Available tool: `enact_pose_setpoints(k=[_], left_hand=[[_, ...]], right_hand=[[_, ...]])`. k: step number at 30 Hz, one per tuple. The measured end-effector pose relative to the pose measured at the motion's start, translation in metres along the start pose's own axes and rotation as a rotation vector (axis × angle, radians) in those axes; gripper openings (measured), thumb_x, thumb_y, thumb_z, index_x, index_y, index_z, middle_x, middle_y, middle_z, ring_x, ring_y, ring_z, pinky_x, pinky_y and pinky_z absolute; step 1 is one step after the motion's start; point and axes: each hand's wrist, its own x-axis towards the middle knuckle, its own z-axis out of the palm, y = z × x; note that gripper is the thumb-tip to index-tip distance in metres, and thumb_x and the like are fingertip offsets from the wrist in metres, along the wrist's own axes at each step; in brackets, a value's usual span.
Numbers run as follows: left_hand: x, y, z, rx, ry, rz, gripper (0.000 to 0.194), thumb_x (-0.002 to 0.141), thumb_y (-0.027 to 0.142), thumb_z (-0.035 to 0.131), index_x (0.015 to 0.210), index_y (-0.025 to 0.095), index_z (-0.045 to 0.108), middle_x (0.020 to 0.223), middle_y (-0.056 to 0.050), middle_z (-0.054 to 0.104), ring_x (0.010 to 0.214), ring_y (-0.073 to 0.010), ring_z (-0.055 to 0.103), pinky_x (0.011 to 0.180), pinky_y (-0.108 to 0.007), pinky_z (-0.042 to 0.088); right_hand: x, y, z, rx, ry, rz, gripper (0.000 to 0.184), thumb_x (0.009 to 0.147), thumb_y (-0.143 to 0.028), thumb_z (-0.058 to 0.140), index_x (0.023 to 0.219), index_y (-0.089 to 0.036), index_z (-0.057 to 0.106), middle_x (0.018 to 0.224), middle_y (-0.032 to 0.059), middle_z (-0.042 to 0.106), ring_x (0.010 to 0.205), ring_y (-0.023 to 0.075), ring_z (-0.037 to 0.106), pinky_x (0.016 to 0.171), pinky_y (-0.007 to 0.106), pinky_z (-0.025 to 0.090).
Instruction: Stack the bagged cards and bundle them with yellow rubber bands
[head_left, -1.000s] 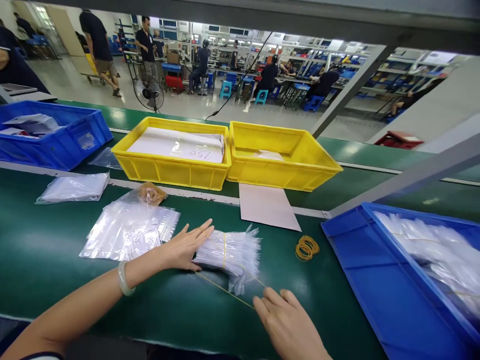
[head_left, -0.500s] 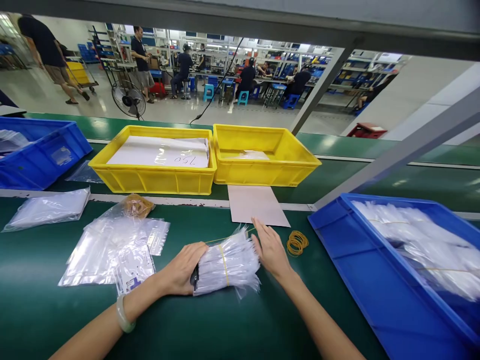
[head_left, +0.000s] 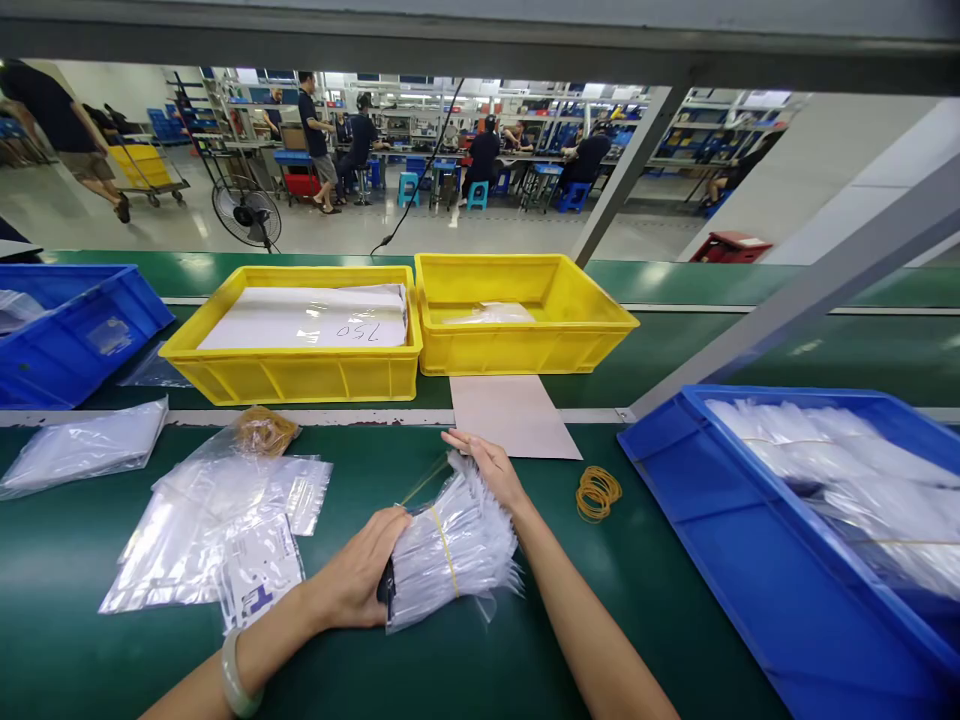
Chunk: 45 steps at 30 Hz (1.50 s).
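A bundle of clear plastic bags [head_left: 457, 555] lies on the green work surface with a yellow rubber band around its middle. My left hand [head_left: 367, 565] is closed around its left end, where something dark shows beside the fingers. At the far right corner of the bundle is my right hand [head_left: 487, 465], its fingers hooked in a second rubber band [head_left: 426, 483]. That band runs taut from the left hand across the far side of the bundle. To the right lie several loose rubber bands [head_left: 598, 493].
Left of my hands are flat clear bags [head_left: 187, 540] and a bag of rubber bands [head_left: 264, 432]. Two yellow bins [head_left: 292, 375] [head_left: 525, 350] stand behind, near a cardboard sheet [head_left: 514, 415]. A blue bin [head_left: 697, 540] with banded bundles is at right, another blue bin [head_left: 82, 340] at left.
My right hand has moved left and inward over the bundle's far corner, carrying the stretched rubber band. The bags' right ends are pushed upward. The left hand keeps its hold.
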Motion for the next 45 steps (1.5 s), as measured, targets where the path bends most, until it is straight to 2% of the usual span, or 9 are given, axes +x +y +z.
enact_pose_setpoints(k=[5, 13, 19, 24, 28, 35, 39, 41, 45], left_hand=[[0.000, 0.000, 0.002, -0.015, 0.016, -0.012, 0.102, 0.069, 0.022, 0.070, 0.145, 0.025, 0.002, 0.136, -0.021, 0.037, 0.128, -0.0415, 0.039, 0.105, -0.062, 0.037], [-0.008, 0.000, 0.012, -0.124, 0.155, -0.106, 0.098, 0.069, 0.032, 0.071, 0.143, 0.028, 0.007, 0.132, -0.017, 0.035, 0.124, -0.0429, 0.041, 0.102, -0.064, 0.039], [-0.004, -0.004, 0.019, -0.278, 0.145, -0.203, 0.129, 0.062, 0.040, 0.077, 0.145, 0.033, -0.022, 0.150, -0.018, 0.018, 0.135, -0.0459, 0.030, 0.105, -0.069, 0.031], [0.001, -0.002, 0.030, -0.355, 0.290, -0.341, 0.106, 0.068, 0.030, 0.075, 0.146, 0.030, 0.004, 0.136, -0.016, 0.040, 0.123, -0.0391, 0.048, 0.104, -0.062, 0.037], [0.004, 0.002, 0.033, -0.537, 0.481, -0.432, 0.085, 0.057, 0.024, 0.083, 0.130, 0.021, 0.040, 0.132, -0.014, 0.046, 0.121, -0.0389, 0.050, 0.106, -0.056, 0.037], [0.003, 0.020, 0.040, -0.797, 0.669, -0.561, 0.067, 0.071, 0.041, 0.076, 0.128, 0.016, 0.049, 0.124, -0.016, 0.062, 0.117, -0.0361, 0.057, 0.104, -0.053, 0.044], [-0.001, 0.034, 0.066, -1.087, 0.848, -0.677, 0.058, 0.078, 0.051, 0.066, 0.124, 0.016, 0.058, 0.108, -0.014, 0.071, 0.106, -0.0364, 0.065, 0.095, -0.051, 0.052], [0.000, 0.042, 0.076, -1.237, 0.879, -0.668, 0.060, 0.074, 0.051, 0.072, 0.122, 0.018, 0.061, 0.106, -0.013, 0.072, 0.107, -0.0373, 0.063, 0.098, -0.052, 0.049], [0.004, 0.052, 0.061, -1.198, 0.749, -0.472, 0.081, 0.063, 0.054, 0.081, 0.133, 0.023, 0.052, 0.131, -0.012, 0.060, 0.128, -0.0404, 0.047, 0.110, -0.053, 0.035]], right_hand=[[0.004, -0.008, 0.001, 0.065, -0.013, 0.056, 0.065, 0.083, -0.074, 0.044, 0.093, -0.020, 0.079, 0.111, 0.0122, 0.074, 0.120, 0.0328, 0.059, 0.113, 0.050, 0.030], [-0.083, 0.016, -0.035, 0.223, 0.237, 0.128, 0.065, 0.090, -0.069, 0.031, 0.093, -0.021, 0.075, 0.104, 0.0132, 0.076, 0.112, 0.0321, 0.064, 0.107, 0.054, 0.036], [-0.055, 0.021, -0.015, 0.365, 0.226, 0.111, 0.072, 0.081, -0.080, 0.035, 0.112, -0.024, 0.069, 0.130, 0.0094, 0.065, 0.131, 0.0281, 0.049, 0.113, 0.048, 0.032], [-0.077, 0.025, 0.041, 0.445, 0.203, 0.130, 0.081, 0.086, -0.078, 0.017, 0.120, -0.022, 0.065, 0.128, 0.0104, 0.065, 0.129, 0.0327, 0.051, 0.108, 0.057, 0.037], [-0.121, 0.020, 0.073, 0.423, 0.348, 0.113, 0.075, 0.092, -0.070, 0.016, 0.147, -0.023, 0.036, 0.150, 0.0057, 0.045, 0.143, 0.0258, 0.029, 0.119, 0.049, 0.020], [-0.125, -0.041, 0.036, 0.151, 0.059, -0.122, 0.085, 0.084, -0.073, 0.043, 0.152, -0.024, 0.025, 0.161, 0.0048, 0.020, 0.148, 0.0296, 0.012, 0.120, 0.051, 0.007], [-0.130, -0.035, 0.034, 0.180, 0.305, -0.034, 0.110, 0.073, -0.075, 0.059, 0.154, -0.026, 0.001, 0.163, 0.0094, 0.008, 0.148, 0.0321, 0.009, 0.118, 0.057, 0.009], [-0.132, -0.023, 0.050, 0.313, 0.239, 0.020, 0.116, 0.067, -0.078, 0.062, 0.154, -0.024, 0.007, 0.159, 0.0150, 0.024, 0.144, 0.0342, 0.026, 0.115, 0.056, 0.024], [-0.131, -0.007, 0.068, 0.320, 0.046, -0.026, 0.066, 0.082, -0.069, 0.052, 0.130, -0.023, 0.056, 0.127, 0.0119, 0.066, 0.118, 0.0295, 0.061, 0.103, 0.045, 0.047]])
